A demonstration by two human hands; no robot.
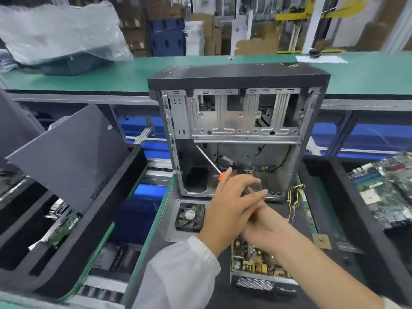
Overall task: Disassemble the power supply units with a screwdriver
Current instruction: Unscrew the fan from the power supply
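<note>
Orange shows at the collar of the screwdriver (219, 176), poking out just beyond the fingertips of the left hand (229, 201); its steel shaft slants up and away from them into the open computer case (238, 121). Both hands meet over the handle. The left hand lies across the top with fingers fairly straight and only lightly curved, touching rather than clearly gripping. The right hand (265, 226) sits underneath and is mostly covered, so I cannot tell how far its fingers close round the handle (a sliver of orange peeks out between the two palms).

Directly below the wrists lies the opened power supply (256, 262), its circuit board exposed in the metal tray. Its cover with the fan (190, 216) rests just left of the left hand's knuckles. A bundle of yellow and black wires (295, 197) trails just beyond the right hand's fingers.

My judgement is that the tool is being passed or regripped. With such a loose hold, it could slip and drop tip-first onto the bare board below, chipping parts. A careless swing of the shaft might also snag the cables inside the case, and a sleeve (178, 273) brushing the board could catch on component leads.
</note>
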